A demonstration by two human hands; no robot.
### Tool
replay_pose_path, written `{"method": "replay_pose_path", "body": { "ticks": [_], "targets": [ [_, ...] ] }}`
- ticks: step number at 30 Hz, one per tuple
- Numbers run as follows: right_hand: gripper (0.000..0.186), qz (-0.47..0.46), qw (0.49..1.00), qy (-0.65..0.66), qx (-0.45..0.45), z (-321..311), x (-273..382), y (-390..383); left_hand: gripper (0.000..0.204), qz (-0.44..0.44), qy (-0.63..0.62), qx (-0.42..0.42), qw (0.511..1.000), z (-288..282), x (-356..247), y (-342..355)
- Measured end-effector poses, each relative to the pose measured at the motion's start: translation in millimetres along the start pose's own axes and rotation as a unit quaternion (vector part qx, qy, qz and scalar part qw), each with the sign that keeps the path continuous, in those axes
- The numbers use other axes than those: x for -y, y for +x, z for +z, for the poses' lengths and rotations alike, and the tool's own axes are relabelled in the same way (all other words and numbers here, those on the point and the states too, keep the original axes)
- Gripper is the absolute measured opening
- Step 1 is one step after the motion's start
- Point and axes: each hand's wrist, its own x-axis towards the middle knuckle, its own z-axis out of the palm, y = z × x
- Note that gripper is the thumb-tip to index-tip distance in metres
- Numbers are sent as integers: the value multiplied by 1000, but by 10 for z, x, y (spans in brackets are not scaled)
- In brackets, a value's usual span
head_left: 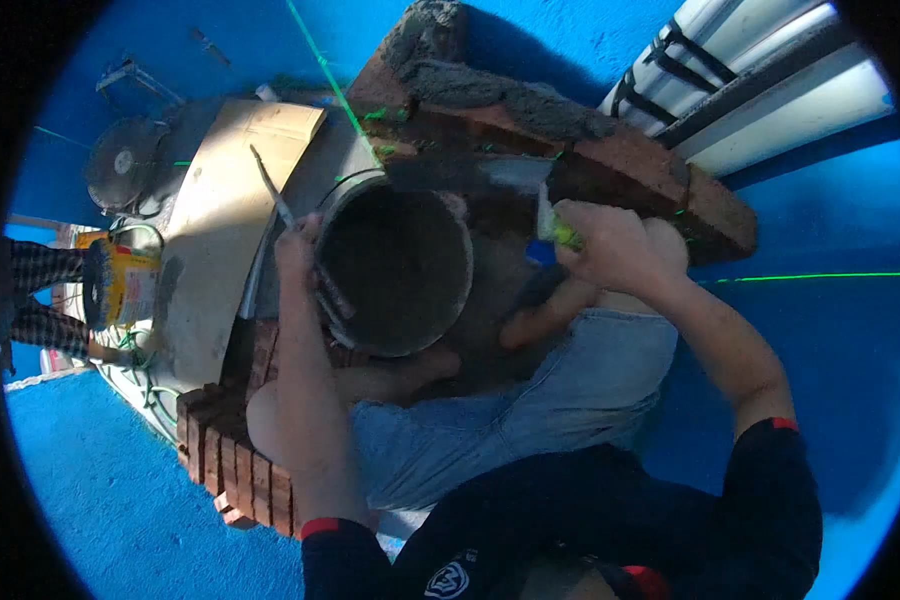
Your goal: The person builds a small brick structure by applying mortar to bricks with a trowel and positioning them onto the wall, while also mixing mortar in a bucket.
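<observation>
My right hand grips the green-and-blue handle of a trowel, whose flat blade lies against the mortar-topped brick wall in front of me. My left hand holds the near-left rim of a round grey mortar bucket, which sits between my knees and the wall. The bucket's inside looks dark and coated with mortar. A thin metal rod or tool sticks up past my left hand. I am squatting in denim shorts.
A bent cardboard sheet lies left of the bucket. A stack of red bricks sits at lower left. A yellow container and a round fan-like object stand further left. Green string lines cross the blue floor. White pipes run at upper right.
</observation>
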Motion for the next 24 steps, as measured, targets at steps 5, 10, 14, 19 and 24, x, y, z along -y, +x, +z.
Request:
{"method": "replay_pose_path", "body": {
  "ticks": [5,10,14,19,24],
  "targets": [
    [25,-26,967,-61,247,1269,457,727,26,39,-60,-57,996,502,-266,-407],
    [18,-92,949,-160,255,2573,545,1182,22,27,-35,-53,998,736,-434,-734],
    [19,-156,926,-110,327,2560,474,981,21,15,-36,-61,997,825,-486,-725],
    [22,-70,891,-10,448,2455,646,986,19,16,-82,-76,994,806,-424,-589],
    [25,14,853,286,436,2621,365,886,20,-5,-97,-46,994,848,-579,-526]
  ]
}}
